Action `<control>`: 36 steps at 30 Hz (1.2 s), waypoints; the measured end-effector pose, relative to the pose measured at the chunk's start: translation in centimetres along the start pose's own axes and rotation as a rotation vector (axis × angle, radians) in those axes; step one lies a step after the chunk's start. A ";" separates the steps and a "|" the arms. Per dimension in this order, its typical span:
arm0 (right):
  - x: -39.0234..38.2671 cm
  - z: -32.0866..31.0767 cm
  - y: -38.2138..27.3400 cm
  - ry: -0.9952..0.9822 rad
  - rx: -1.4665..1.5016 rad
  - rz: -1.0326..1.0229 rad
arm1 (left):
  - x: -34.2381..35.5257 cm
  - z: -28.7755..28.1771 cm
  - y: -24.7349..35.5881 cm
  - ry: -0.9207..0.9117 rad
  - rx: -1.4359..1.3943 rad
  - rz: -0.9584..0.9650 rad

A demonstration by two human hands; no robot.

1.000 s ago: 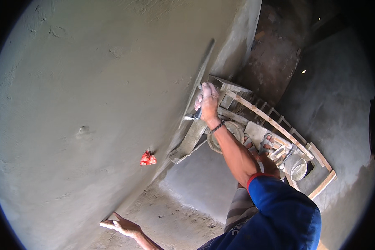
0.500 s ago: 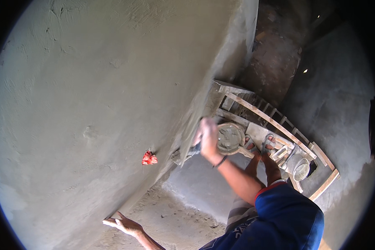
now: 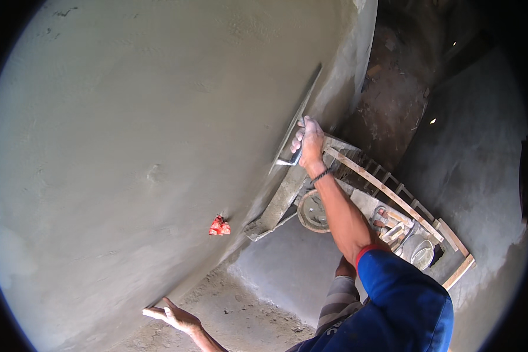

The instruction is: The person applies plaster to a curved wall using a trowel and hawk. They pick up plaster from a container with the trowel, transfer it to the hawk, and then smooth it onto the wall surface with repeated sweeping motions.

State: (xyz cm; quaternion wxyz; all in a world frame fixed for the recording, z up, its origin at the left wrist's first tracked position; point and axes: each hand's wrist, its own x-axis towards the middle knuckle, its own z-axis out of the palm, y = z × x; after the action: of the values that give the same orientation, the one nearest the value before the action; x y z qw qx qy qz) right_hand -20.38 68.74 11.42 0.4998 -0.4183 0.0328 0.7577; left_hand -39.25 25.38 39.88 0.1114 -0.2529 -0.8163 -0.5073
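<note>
My right hand (image 3: 312, 141) grips the handle of a plastering trowel (image 3: 303, 105). The trowel's long thin blade lies along the grey plastered wall (image 3: 129, 105), close to its right-hand edge. Low on the left, my left hand (image 3: 177, 317) rests at the bottom edge of the wall, fingers stretched out and thumb apart, with no tool visible in it. A crumpled red piece of plastic (image 3: 219, 226) sticks out of the wall between the two hands. Below my right forearm stands a round pan (image 3: 314, 210) of wet grey mortar, partly covered by the arm.
I stand on a plank platform (image 3: 366, 205) with a wooden rail (image 3: 387, 173) along its far side. A whitish bucket (image 3: 421, 253) is at its right end. A rough ledge (image 3: 234, 305) with mortar crumbs runs below the wall. Further back lies a dark lower floor (image 3: 387, 76).
My right hand has swept the trowel up and away along the wall, and the arm is now stretched out over the pan. My left hand has stayed in place.
</note>
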 end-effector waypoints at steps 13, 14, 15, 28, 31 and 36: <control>-28.5 10.1 3.6 -0.958 -0.604 -0.849 | 0.2 0.1 0.4 -0.032 -0.027 -0.029; -28.3 8.5 4.2 -0.963 -0.510 -0.769 | 0.0 -0.1 0.5 -0.036 -0.015 -0.047; -27.6 6.5 4.8 -0.970 -0.417 -0.689 | 0.0 -0.2 0.5 -0.037 -0.004 -0.064; 0.6 -6.6 8.0 0.045 0.070 0.173 | -0.1 0.0 0.5 -0.085 -0.012 -0.030; -2.3 -3.9 7.4 0.003 0.083 0.203 | -0.6 -0.2 1.3 -0.055 -0.016 -0.035; -12.3 1.2 4.0 -0.357 0.067 0.019 | -0.8 1.2 1.9 -0.065 -0.027 -0.027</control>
State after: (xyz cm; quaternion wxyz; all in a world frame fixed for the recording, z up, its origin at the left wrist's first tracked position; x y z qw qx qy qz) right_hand -22.42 58.30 18.94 0.5040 -0.2600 -0.0273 0.8232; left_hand -37.48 26.83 40.44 0.0743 -0.2597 -0.8159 -0.5113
